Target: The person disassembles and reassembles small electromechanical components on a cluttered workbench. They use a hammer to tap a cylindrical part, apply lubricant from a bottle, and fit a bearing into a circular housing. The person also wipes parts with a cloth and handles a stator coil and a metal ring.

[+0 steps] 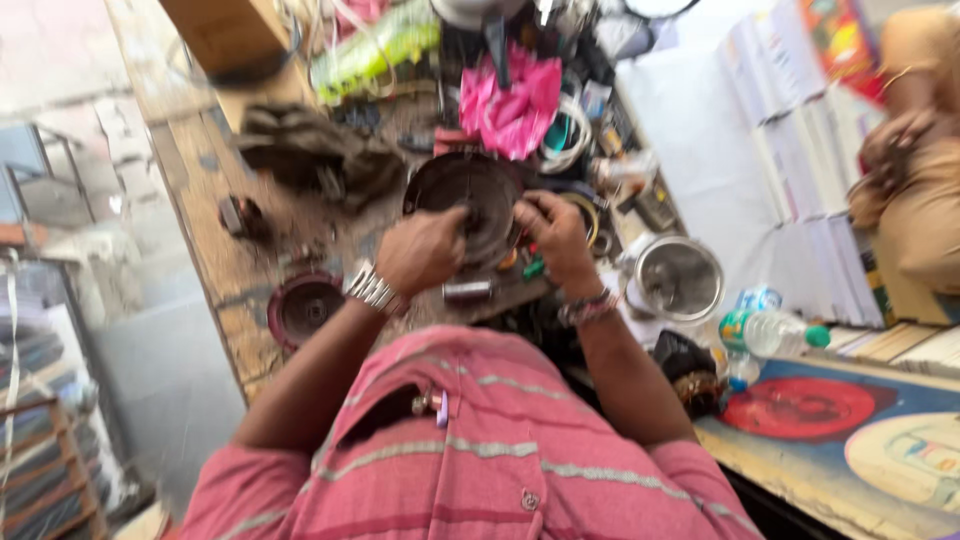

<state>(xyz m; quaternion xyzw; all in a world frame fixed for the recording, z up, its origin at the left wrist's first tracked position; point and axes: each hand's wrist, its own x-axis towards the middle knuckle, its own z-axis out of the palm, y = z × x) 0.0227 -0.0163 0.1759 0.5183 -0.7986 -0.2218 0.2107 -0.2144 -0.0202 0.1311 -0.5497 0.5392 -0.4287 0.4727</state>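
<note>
A dark, round metal housing [470, 190] stands tilted on a worn wooden workbench [215, 230]. My left hand [422, 250], with a metal watch band at the wrist, is closed against the lower middle of the housing. On the housing's right rim rests my right hand [553, 230], fingers curled over the edge, thread bands around that wrist. What my left fingers pinch is hidden by blur.
A dark red round cap [305, 308] lies at the bench's left front. A steel jar [678, 277] and plastic bottles [770, 330] stand to the right. Dirty rags [315, 150], a pink bag [512, 100] and cables crowd the back. Another person [915, 150] sits at far right by stacked papers.
</note>
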